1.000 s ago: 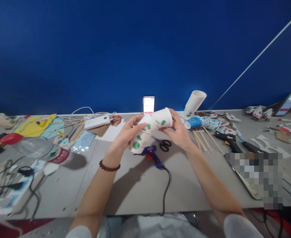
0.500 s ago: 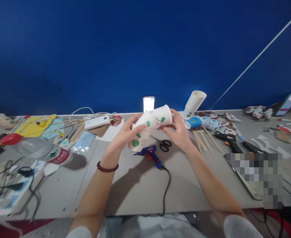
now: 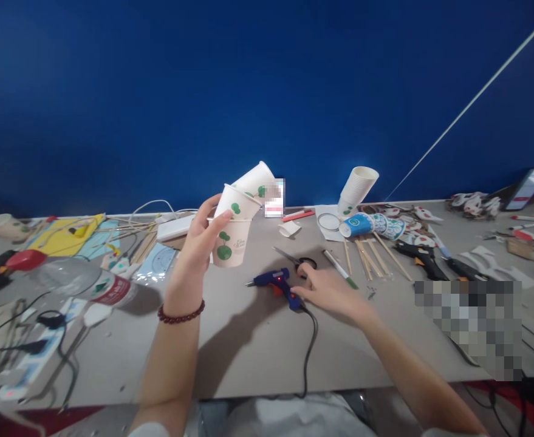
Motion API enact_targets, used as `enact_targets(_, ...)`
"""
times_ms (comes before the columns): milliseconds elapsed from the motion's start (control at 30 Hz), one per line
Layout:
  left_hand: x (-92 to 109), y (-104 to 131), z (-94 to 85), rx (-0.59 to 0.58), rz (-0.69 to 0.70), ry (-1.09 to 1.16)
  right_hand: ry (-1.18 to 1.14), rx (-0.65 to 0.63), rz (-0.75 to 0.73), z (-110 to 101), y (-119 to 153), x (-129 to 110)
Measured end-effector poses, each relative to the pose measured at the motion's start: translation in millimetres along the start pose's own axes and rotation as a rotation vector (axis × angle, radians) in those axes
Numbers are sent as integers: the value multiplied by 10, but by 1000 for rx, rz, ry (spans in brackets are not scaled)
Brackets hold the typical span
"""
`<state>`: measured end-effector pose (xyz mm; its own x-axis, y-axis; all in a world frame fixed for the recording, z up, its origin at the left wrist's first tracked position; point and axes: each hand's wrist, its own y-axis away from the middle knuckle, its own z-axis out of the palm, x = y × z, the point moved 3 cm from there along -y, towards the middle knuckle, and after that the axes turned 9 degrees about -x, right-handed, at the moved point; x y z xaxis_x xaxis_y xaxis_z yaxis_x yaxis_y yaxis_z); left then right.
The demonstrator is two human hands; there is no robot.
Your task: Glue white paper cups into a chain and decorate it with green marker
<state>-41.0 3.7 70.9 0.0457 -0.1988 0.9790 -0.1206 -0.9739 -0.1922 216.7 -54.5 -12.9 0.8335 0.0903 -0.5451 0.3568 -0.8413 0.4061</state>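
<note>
My left hand [image 3: 205,233] is closed round a cluster of white paper cups [image 3: 237,206] with green leaf prints, held up over the table. One cup sits upright at the bottom; others are tilted above it, one leaning to the right. My right hand [image 3: 328,291] is low over the table, thumb and fingers apart at the handle of a blue glue gun [image 3: 271,279]. The gun lies on its side with a red light lit and its nozzle to the left. Scissors [image 3: 305,264] with black handles lie just behind it, partly hidden by my right fingers.
A stack of paper cups [image 3: 358,185] leans at the back, near blue-patterned cups [image 3: 360,224] and wooden sticks [image 3: 371,258]. A marker [image 3: 339,267] lies right of the scissors. On the left are a plastic bottle [image 3: 79,276] and a power strip [image 3: 43,358]. The gun's cord [image 3: 312,346] crosses the front edge.
My right hand has let go of the cups and come down to the glue gun. My left hand has shifted left with the cups and turned them.
</note>
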Motion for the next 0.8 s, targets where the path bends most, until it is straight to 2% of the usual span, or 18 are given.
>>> enact_targets(133, 54, 38, -16, 10, 75, -30, -238, 46, 38, 408, 113, 237)
enact_targets(233, 69, 49, -64, 41, 109, -21, -426, 5, 26, 768, 127, 383)
enact_targets(300, 81, 55, -100, 44, 114, 3, -537, -3, 57, 962, 118, 422)
enact_targets(367, 111, 69, -140, 69, 129, 14, -545, 25, 90, 1081, 111, 394)
enact_targets(433, 152, 91, -180, 118, 155, 7, -425, 99, 97, 1116, 113, 305)
enact_targets(533, 191, 119, -217, 150, 168, -3, -104, 181, 101, 1091, 113, 100)
enact_targets(667, 167, 126, -211, 108, 145, -11, 206, 88, 97, 1070, 36, -202)
enact_targets(800, 99, 100, -107, 10, 88, -60, 357, 2, 38, 1114, -85, -479)
